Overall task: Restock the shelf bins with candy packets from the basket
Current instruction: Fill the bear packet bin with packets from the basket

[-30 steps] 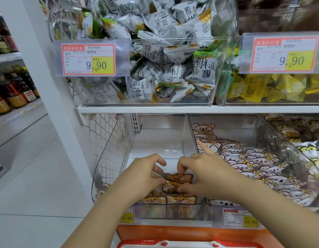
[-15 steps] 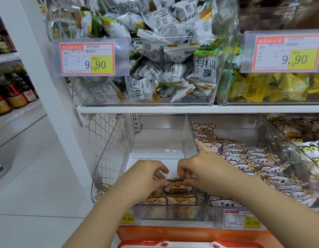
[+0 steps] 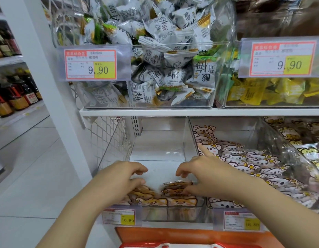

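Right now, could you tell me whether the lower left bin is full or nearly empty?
Nearly empty: the bin holds only a few orange packets at its front, and its bare white floor shows behind them.

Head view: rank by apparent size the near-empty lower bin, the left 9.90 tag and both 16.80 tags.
1. near-empty bin
2. left 9.90 tag
3. left 16.80 tag and right 16.80 tag: these look alike, so not ranked.
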The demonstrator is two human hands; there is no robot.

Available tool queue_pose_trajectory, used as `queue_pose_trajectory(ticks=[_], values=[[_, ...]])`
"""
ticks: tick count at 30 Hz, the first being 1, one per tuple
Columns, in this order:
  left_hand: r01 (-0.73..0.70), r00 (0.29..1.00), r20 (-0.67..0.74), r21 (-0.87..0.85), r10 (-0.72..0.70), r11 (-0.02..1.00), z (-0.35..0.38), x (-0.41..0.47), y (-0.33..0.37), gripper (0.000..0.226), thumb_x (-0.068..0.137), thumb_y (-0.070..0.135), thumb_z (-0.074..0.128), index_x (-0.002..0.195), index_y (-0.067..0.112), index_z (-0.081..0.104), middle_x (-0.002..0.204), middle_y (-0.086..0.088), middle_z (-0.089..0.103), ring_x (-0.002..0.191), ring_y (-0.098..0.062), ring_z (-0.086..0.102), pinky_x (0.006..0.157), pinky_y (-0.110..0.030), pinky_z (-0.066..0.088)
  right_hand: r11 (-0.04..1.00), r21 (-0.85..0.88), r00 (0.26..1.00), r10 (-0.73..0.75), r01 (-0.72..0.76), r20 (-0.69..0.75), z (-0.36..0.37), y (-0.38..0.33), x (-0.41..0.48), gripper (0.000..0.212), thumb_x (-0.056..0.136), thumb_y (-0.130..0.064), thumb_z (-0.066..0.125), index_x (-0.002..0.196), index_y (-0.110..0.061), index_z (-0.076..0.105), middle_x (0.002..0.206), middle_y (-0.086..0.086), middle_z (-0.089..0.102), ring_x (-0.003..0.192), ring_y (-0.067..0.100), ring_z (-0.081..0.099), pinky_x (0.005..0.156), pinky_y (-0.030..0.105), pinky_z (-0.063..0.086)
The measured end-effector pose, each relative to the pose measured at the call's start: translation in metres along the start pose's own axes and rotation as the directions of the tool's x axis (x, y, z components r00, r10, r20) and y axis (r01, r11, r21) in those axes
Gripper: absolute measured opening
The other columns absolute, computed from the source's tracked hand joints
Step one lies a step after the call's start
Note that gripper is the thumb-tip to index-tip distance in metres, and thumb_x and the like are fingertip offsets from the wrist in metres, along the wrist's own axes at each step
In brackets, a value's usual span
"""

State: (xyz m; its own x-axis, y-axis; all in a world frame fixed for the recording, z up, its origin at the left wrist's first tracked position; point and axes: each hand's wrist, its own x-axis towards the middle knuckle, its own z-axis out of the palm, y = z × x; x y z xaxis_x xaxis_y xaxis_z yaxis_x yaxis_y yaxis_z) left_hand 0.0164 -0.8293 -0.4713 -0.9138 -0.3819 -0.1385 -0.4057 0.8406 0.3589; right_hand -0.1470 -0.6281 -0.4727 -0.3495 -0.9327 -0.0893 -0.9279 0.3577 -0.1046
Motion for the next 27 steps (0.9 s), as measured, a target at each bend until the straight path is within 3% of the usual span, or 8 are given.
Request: queue_pose_trajectory(ticks=[4, 8, 16, 19, 21, 22, 24, 27], values=[[0.019, 0.996, 0.088, 0.131, -0.030, 0.991, -0.006, -0.006, -0.008, 0.035, 0.101, 0.040, 0.055, 0.136, 0.042, 0.056, 0.139, 0.017, 0.057, 0.124, -0.005, 0.055, 0.103, -0.026, 0.044, 1.000, 0.020, 0.999, 0.011, -0.012, 0.033, -0.001, -0.001, 0.002, 0.045, 0.090, -0.058, 0.060, 0.131, -0.039, 0.055, 0.121, -0.020, 0.063, 0.118, 0.004, 0.056, 0.123, 0.045, -0.011], [0.032, 0.993, 0.105, 0.129, -0.045, 0.991, -0.007, -0.002, -0.006, 0.034, 0.101, 0.034, 0.056, 0.135, 0.039, 0.060, 0.134, 0.012, 0.061, 0.117, -0.008, 0.059, 0.096, -0.024, 0.046, 0.998, 0.053, 0.998, 0.015, -0.018, 0.054, -0.005, -0.005, 0.005, 0.052, 0.090, -0.069, 0.050, 0.128, -0.036, 0.059, 0.120, -0.019, 0.065, 0.116, 0.003, 0.057, 0.123, 0.043, -0.014], [0.006, 0.988, 0.149, 0.122, -0.024, 0.993, -0.006, 0.004, -0.006, 0.023, 0.102, 0.033, 0.055, 0.117, 0.038, 0.071, 0.120, 0.016, 0.067, 0.104, -0.005, 0.062, 0.082, -0.021, 0.046, 0.994, -0.104, 0.980, -0.003, 0.024, 0.197, -0.007, -0.014, 0.017, 0.038, 0.102, -0.046, 0.045, 0.133, -0.030, 0.060, 0.124, -0.009, 0.065, 0.123, 0.013, 0.053, 0.120, 0.050, -0.018], [-0.005, 0.989, 0.145, 0.112, -0.011, 0.994, -0.003, 0.002, -0.008, 0.020, 0.102, 0.035, 0.054, 0.109, 0.037, 0.072, 0.108, 0.018, 0.068, 0.097, -0.001, 0.062, 0.076, -0.017, 0.044, 0.992, -0.123, 0.962, 0.000, 0.035, 0.272, -0.006, -0.019, 0.026, 0.037, 0.104, -0.037, 0.039, 0.122, -0.019, 0.066, 0.118, -0.001, 0.067, 0.118, 0.021, 0.056, 0.120, 0.052, -0.016], [-0.019, 0.990, 0.141, 0.117, 0.003, 0.993, 0.000, 0.002, -0.009, 0.018, 0.102, 0.036, 0.054, 0.100, 0.035, 0.071, 0.098, 0.018, 0.066, 0.091, -0.001, 0.059, 0.068, -0.012, 0.039, 0.991, -0.131, 0.950, 0.021, 0.022, 0.312, -0.004, -0.022, 0.033, 0.041, 0.105, -0.035, 0.035, 0.109, -0.010, 0.068, 0.107, 0.005, 0.067, 0.110, 0.028, 0.058, 0.123, 0.055, -0.002], [-0.025, 0.990, 0.140, 0.120, 0.008, 0.992, 0.000, 0.002, -0.009, 0.017, 0.102, 0.036, 0.053, 0.094, 0.036, 0.069, 0.095, 0.017, 0.064, 0.088, -0.001, 0.058, 0.065, -0.011, 0.037, 0.993, -0.117, 0.947, 0.036, 0.002, 0.320, -0.003, -0.024, 0.038, 0.043, 0.105, -0.038, 0.035, 0.104, -0.009, 0.066, 0.101, 0.006, 0.065, 0.106, 0.030, 0.059, 0.122, 0.055, 0.013], [-0.029, 0.990, 0.141, 0.130, 0.011, 0.991, 0.002, 0.002, -0.009, 0.022, 0.103, 0.034, 0.052, 0.082, 0.037, 0.059, 0.089, 0.016, 0.061, 0.082, -0.001, 0.056, 0.061, -0.011, 0.034, 0.996, -0.075, 0.939, 0.078, -0.056, 0.335, -0.002, -0.030, 0.050, 0.048, 0.105, -0.046, 0.034, 0.105, -0.009, 0.064, 0.101, 0.009, 0.060, 0.102, 0.031, 0.058, 0.105, 0.048, 0.042], [-0.032, 0.989, 0.144, 0.120, 0.015, 0.992, 0.003, 0.001, -0.007, 0.028, 0.104, 0.032, 0.048, 0.077, 0.038, 0.052, 0.083, 0.014, 0.058, 0.075, 0.000, 0.054, 0.058, -0.014, 0.034, 0.993, -0.031, 0.904, 0.120, -0.118, 0.411, 0.006, -0.034, 0.068, 0.056, 0.104, -0.050, 0.030, 0.125, -0.008, 0.060, 0.128, 0.014, 0.059, 0.110, 0.030, 0.055, 0.099, 0.045, 0.046]])
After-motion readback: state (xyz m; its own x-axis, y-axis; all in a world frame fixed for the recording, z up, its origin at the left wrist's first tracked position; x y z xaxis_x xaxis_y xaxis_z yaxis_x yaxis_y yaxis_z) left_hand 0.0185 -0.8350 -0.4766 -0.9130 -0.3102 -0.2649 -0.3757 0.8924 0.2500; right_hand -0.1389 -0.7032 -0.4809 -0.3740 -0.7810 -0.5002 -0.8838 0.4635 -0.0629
